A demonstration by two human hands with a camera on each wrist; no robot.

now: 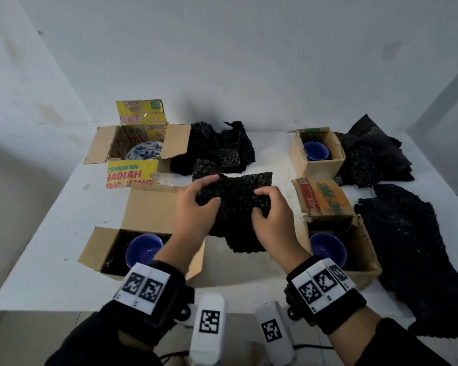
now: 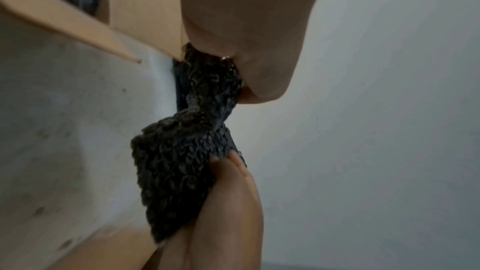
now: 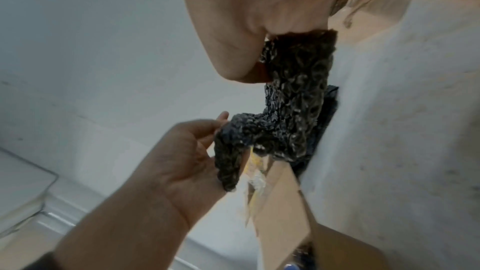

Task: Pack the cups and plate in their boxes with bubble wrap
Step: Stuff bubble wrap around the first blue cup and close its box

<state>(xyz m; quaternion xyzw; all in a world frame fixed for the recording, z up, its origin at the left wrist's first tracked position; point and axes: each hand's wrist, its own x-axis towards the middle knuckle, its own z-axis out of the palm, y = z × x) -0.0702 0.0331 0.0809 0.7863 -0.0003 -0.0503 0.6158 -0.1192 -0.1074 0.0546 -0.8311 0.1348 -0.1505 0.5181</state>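
Above the middle of the white table I hold a crumpled sheet of black bubble wrap (image 1: 236, 199) in both hands. My left hand (image 1: 209, 191) grips its left edge and my right hand (image 1: 261, 204) grips its right side. The wrist views show the wrap (image 2: 182, 161) (image 3: 293, 93) bunched between thumb and fingers. Blue cups sit in three open boxes: near left (image 1: 143, 249), near right (image 1: 327, 248) and far right (image 1: 315, 150). A blue-patterned plate (image 1: 143, 151) lies in the far left box (image 1: 103, 143).
More black bubble wrap lies at the back middle (image 1: 220, 146) and back right (image 1: 373, 154), and a large sheet (image 1: 413, 247) hangs over the right front edge. Box flaps (image 1: 154, 207) stand open near my hands. The table's front edge (image 1: 64, 297) is close.
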